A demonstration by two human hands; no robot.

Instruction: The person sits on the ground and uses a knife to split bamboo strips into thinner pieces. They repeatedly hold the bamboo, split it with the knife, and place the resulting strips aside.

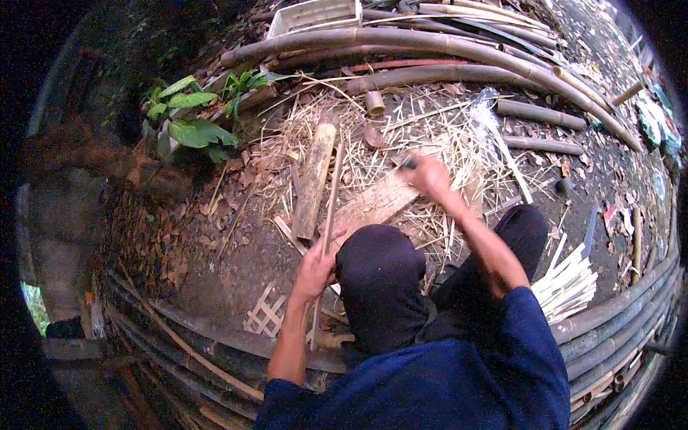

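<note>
My left hand (315, 271) is closed round a long, thin bamboo strip (332, 197), which stands out past the hand at both ends. Beside my knee a flat wooden board (376, 203) lies slanted on the ground. Over the board's far right end is my right hand (432, 179), its fingers curled round a small dark object (408, 163); most of that object is hidden in the grip, so its kind is unclear. Just left of the strip lies a thick length of split bamboo (315, 179).
Pale shavings (444, 136) litter the ground ahead. Thick bamboo poles (430, 44) lie across the far side, near a white crate (315, 16). A bundle of pale strips (566, 287) sits at right, a small woven lattice (265, 315) at left. Leafy plants (193, 132) grow far left.
</note>
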